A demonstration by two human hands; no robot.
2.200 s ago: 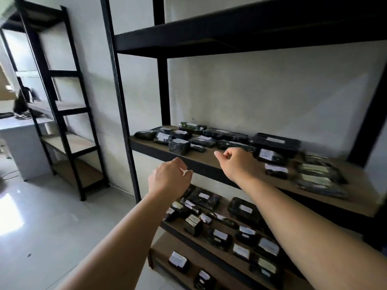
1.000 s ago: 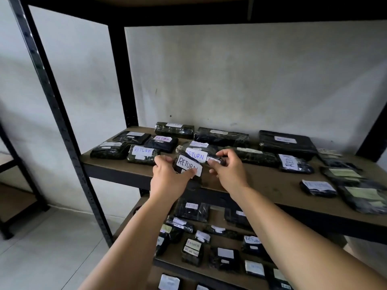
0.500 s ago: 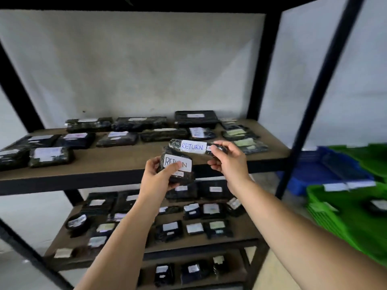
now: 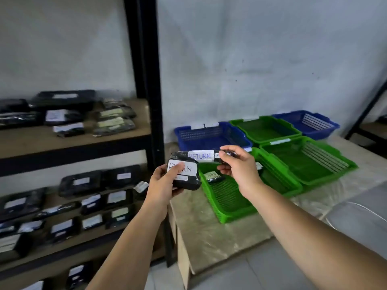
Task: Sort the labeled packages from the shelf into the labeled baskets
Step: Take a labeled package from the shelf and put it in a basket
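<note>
The left hand (image 4: 162, 183) grips a chunky black package (image 4: 184, 174), thumb lying across its "RETURN" label. The right hand (image 4: 237, 168) pinches the end of a long slim package (image 4: 199, 156) (also marked "RETURN") between thumb and fingers (image 4: 227, 154), label turned up, likely so both can be read and matched. Both are held over the near green basket (image 4: 226, 197), where one labelled packet (image 4: 212, 176) already lies. The basket labels are too blurred to read. More packages wait on the shelf (image 4: 73, 141).
</note>
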